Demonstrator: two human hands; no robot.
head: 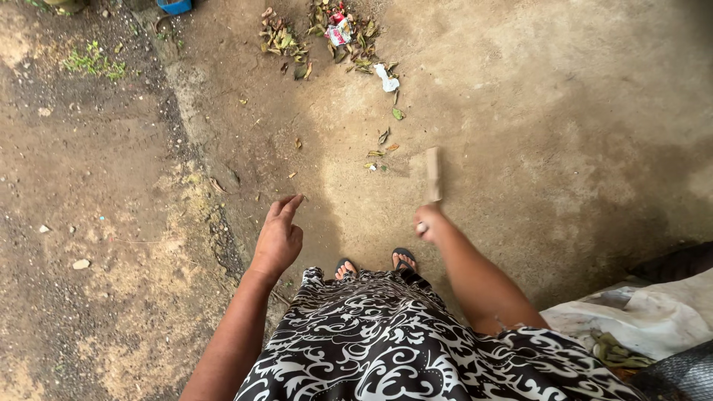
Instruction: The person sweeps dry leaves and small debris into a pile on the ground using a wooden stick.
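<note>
Right hand (427, 223) is closed in a fist around the top of a broom (433, 174), whose pale, motion-blurred end points forward and down at the concrete floor (564, 111) just ahead of the sandalled feet (375, 263). Left hand (278, 236) hangs empty beside the patterned dress (386, 341), fingers loosely spread and slightly curled, touching nothing. Sweepings lie in two small heaps of dry leaves (281, 41) and wrappers (340, 30) well ahead, with a scrap of white paper (386, 78) and a few stray leaves (382, 145) trailing back toward the broom. Bare earth (82, 193) borders the floor on the left; a white sack (653, 315) lies at the right edge. The broom's lower end is too blurred to say whether it is touching the floor. Sweeping well here, I judge, means short, low strokes away from the feet, catching the nearest strays first and driving them into the heaps, with a light flick so the paper and dust do not scatter onto the earth.
</note>
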